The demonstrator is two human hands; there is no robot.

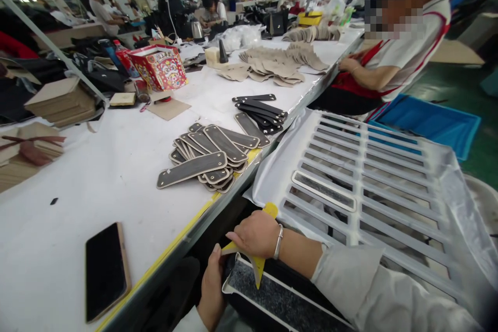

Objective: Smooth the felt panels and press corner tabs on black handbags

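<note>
1. A right hand (257, 233), low centre of the frame, closes around a yellow tool (258, 268); the fingers hide its middle, leaving a tip at the top and a flared end below.
2. The left hand (211, 288), thumb raised, sits against the left end of a dark piece (280, 295) with pale edging. Its fingers are largely out of sight, and whether they pinch the piece cannot be told.
3. The dark piece slants across the bottom of the frame, its far end cut off by the lower edge and its upper side partly behind the right forearm.
4. At right, a slatted white rack (361, 166) bears one pale-rimmed strip (323, 191); a grey sleeve covers its lower part.
5. On the white surface (155, 228), a dark-screened phone (107, 272) lies at lower left; grey strips (192, 168) overlap at centre, obscuring one another, beside black strips (264, 111).
6. Upper right, a co-worker (412, 52) sits, face pixelated; the distant background is too small to read.
</note>
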